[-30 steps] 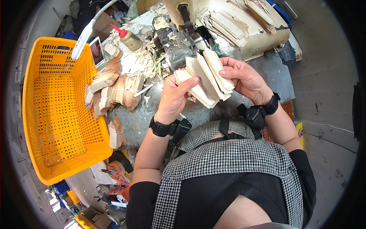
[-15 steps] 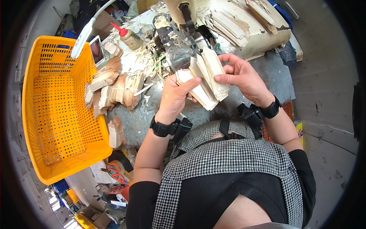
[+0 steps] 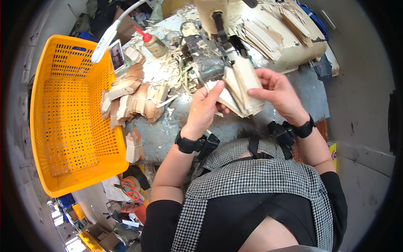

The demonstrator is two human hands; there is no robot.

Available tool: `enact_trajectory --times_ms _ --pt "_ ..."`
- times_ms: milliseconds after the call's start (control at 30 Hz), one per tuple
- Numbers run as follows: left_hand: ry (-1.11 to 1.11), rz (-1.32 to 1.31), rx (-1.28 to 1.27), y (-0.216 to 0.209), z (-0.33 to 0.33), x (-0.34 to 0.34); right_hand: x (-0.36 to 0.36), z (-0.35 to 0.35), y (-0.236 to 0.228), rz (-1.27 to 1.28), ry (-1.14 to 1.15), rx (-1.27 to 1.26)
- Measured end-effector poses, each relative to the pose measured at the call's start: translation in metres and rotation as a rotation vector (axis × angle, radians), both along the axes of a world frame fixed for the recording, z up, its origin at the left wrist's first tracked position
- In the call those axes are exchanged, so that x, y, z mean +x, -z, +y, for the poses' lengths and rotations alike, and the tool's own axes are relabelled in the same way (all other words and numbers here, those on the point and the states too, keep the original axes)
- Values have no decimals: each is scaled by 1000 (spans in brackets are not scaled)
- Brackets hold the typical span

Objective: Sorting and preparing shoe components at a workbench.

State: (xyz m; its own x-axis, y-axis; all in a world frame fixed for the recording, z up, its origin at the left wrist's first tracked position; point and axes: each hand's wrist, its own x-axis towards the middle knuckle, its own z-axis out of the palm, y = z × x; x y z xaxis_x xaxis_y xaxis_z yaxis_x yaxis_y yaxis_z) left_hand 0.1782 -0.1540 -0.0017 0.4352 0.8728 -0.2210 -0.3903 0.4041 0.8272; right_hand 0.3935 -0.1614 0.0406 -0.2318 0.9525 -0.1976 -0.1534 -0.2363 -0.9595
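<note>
A fanned stack of cream strips (image 3: pixel 248 80), thin, flat and slightly rough-edged, is held above the worktop (image 3: pixel 308 94), between its near edge and the cream machine (image 3: pixel 213 17). The left hand (image 3: pixel 200 109) pinches the stack's left part between thumb and fingers; the right hand (image 3: pixel 280 93) grips its right side. The worktop is scuffed grey, with pale shavings (image 3: pixel 178 73) beyond the hands. Tied bundles (image 3: pixel 145 101) lie toward its left edge, beside a yellow-orange perforated basket (image 3: pixel 35 134). A marked grey wall (image 3: pixel 363 105) stands at right.
</note>
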Motion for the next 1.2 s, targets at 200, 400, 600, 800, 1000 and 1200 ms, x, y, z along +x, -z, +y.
enact_trajectory --times_ms 200,400,600,800,1000,1200 --pt "12 53 37 -6 -4 -1 36 46 -27 -393 163 375" --pt "21 63 57 -9 -3 0 49 82 -25 -1185 435 945" --pt "-67 65 73 -6 -3 0 -7 21 -24 -622 -171 467" --pt "-112 119 123 -11 -3 5 -21 -1 -10 -512 -297 144" --pt "-130 91 150 -13 -3 10 -21 -8 -2 -518 -140 359" --pt "-162 124 202 -10 -5 10 -19 -12 0 -448 -140 295"
